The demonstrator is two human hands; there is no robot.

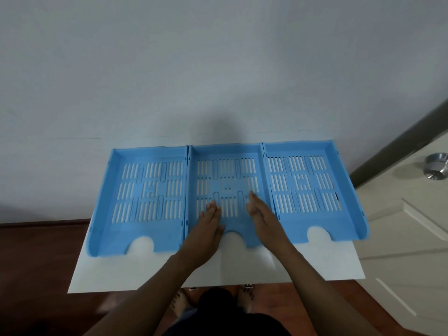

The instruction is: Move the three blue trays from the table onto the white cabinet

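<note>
Three blue trays lay side by side on the white cabinet top (pixel 218 270), their back edges against the wall (pixel 218 69). Taking the middle tray (pixel 226 175) as the landmark, the left tray (pixel 145 190) sat flush against its left wall and the right tray (pixel 305 183) flush against its right wall, with the right tray's far corner reaching past the cabinet's edge, or so it seemed through the wide-angle bend. Both hands rested over the near half of the middle tray: the left hand (pixel 206 229) lay flat with fingers straight and together, palm down on the slotted floor, gripping nothing; the right hand (pixel 260 214) stood more on edge, fingers extended and together, also closed on nothing, though whether its palm touched the tray could not be told. The hands and forearms hid the middle tray's front corners and part of its notch. Right of the trays stood a door (pixel 400 238) with a metal knob (pixel 436 169), cut off by the frame. The cabinet's front was out of sight below its top, and bare feet (pixel 246 297) showed dimly on the dark floor (pixel 36 275).
</note>
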